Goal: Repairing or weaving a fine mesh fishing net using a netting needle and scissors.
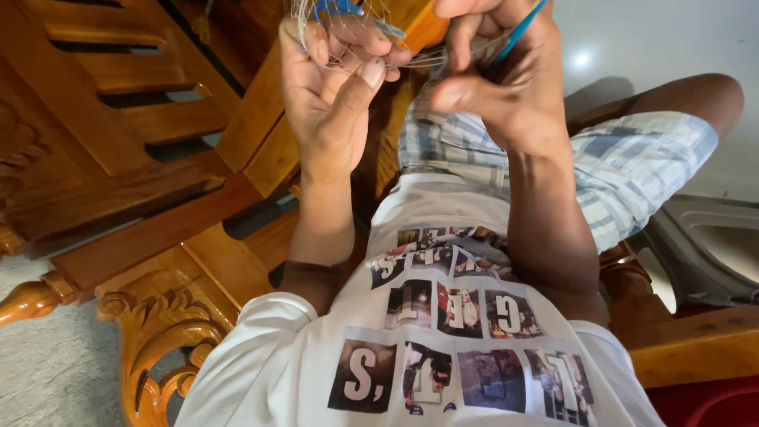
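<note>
The left hand (336,87) has its fingers curled shut around a bunch of fine net (332,35) at the top of the view, thumb pressed against it, just above the lap and beside the carved wooden chair (158,158). The right hand (494,79) pinches closed on a thin blue tool (518,32) — likely a netting needle. Working the mesh well probably calls for a taut bunch and small, steady strokes — slack would tangle.

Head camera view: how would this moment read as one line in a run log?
left hand: pinching fine netting | right hand: holding blue tool | setting: seated on carved wooden furniture
</note>
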